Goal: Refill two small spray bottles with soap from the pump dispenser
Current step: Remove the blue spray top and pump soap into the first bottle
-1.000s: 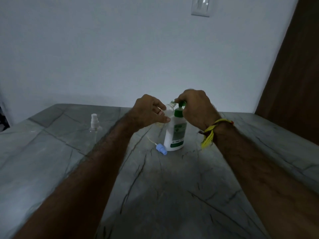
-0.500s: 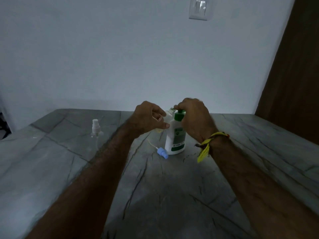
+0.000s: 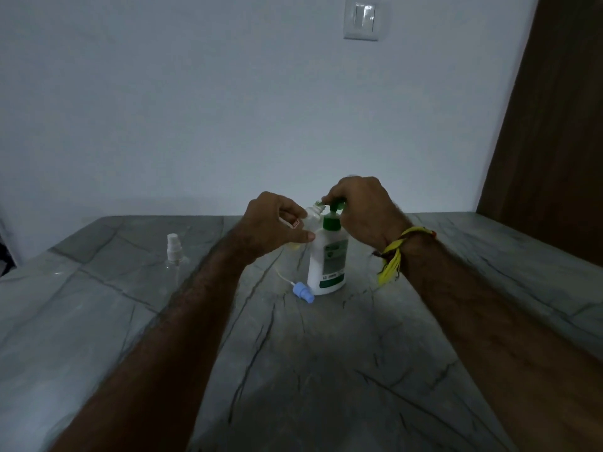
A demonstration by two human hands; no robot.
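A white pump dispenser (image 3: 328,262) with a green pump head and green label stands in the middle of the grey stone table (image 3: 326,370). My right hand (image 3: 362,210) sits on top of the pump head. My left hand (image 3: 277,223) holds a small clear spray bottle (image 3: 312,216), tilted, with its open neck right at the pump nozzle. That bottle's blue spray cap (image 3: 302,292) with its dip tube lies on the table just left of the dispenser. A second clear spray bottle (image 3: 174,256) with a white cap stands upright further left.
A white wall with a light switch (image 3: 363,19) rises behind the table. A brown wooden door (image 3: 551,125) fills the right side. A yellow thread band (image 3: 396,252) hangs from my right wrist.
The view has tilted up slightly. My right hand has lifted a little with the pump head. The left hand keeps the small bottle at the nozzle.
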